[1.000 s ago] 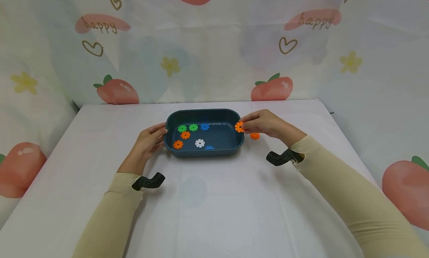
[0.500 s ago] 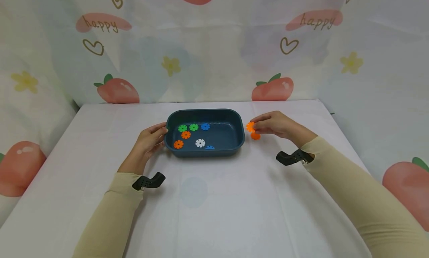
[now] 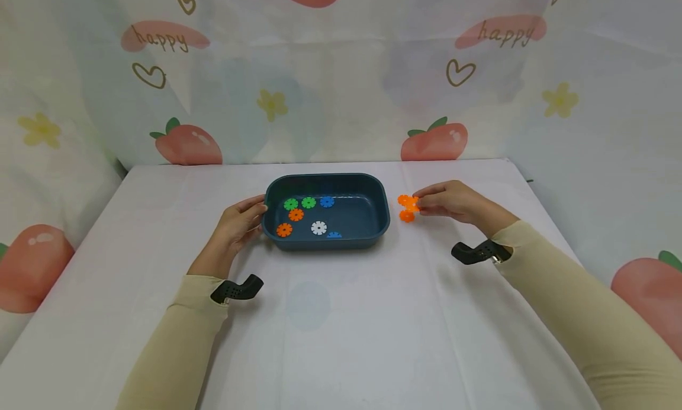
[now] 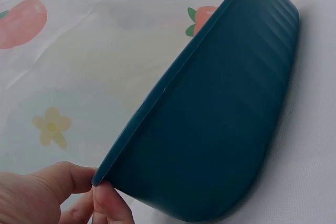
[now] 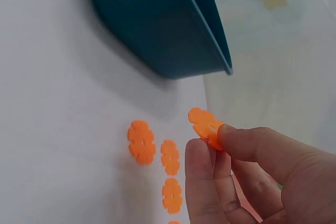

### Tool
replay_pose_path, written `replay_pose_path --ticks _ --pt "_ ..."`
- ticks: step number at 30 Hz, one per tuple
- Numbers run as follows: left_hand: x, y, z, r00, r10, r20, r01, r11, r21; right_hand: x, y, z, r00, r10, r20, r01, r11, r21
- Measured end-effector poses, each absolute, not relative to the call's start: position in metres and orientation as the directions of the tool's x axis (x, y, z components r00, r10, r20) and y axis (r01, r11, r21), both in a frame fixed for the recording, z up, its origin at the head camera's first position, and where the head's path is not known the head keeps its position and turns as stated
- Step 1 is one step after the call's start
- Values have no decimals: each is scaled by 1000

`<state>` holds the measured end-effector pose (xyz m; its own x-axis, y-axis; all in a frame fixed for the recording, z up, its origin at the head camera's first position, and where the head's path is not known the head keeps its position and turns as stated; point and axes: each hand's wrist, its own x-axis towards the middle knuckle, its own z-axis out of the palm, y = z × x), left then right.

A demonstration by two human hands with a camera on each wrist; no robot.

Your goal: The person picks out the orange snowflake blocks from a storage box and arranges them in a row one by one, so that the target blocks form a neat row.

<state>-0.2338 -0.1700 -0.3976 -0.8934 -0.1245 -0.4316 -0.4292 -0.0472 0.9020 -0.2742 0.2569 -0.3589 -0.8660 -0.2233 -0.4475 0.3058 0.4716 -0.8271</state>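
Left grip (image 3: pixel 240 223): nearly closed, thumb and fingers pinching the rim of the dark blue-green tray (image 3: pixel 356 216) at its left end. Right grip (image 3: pixel 449 200): thumb and fingertips drawn together on one orange disc (image 5: pixel 203 124), petal-edged, tilted, held near the tray's right end, apart from its wall. Close by on the white-covered desk (image 3: pixel 341 351): three loose orange discs (image 5: pixel 141 142), plus a sliver of another at the right wrist view's lower edge. In the tray: two green discs (image 3: pixel 290 204), two orange pieces (image 3: pixel 285 229), a white disc (image 3: pixel 318 228), a blue disc (image 3: pixel 327 202), a second blue piece (image 3: pixel 334 235) partly hidden by the near wall.
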Motion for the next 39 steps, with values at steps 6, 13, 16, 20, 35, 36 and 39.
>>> replay_pose_path --ticks 6,13,16,20,35,36,39 --pt "-234 -169 -397 -893 -131 -431 -429 -41 902 -273 267 -363 -861 -187 -472 353 447 -822" --pt "-233 -169 -398 -889 -130 -439 -436 -52 898 -273 273 -373 -863 -128 -489 376 484 -790" --pt "-234 -170 -398 -889 -130 -439 -437 -49 898 -274 277 -378 -860 -126 -494 378 492 -784" --pt "-234 -170 -398 -889 -129 -439 -436 -50 899 -275 281 -381 -849 -148 -508 407 431 -806" --pt "-234 -170 -398 -890 -123 -439 -436 -53 898 -277 280 -391 -870 -102 -482 383 474 -793" --pt "-234 -170 -398 -890 -123 -439 -436 -51 899 -277 280 -391 -875 -96 -475 374 489 -788" --pt "-234 -170 -398 -892 -122 -436 -433 -49 900 -278 278 -391 -883 -76 -464 361 524 -772"
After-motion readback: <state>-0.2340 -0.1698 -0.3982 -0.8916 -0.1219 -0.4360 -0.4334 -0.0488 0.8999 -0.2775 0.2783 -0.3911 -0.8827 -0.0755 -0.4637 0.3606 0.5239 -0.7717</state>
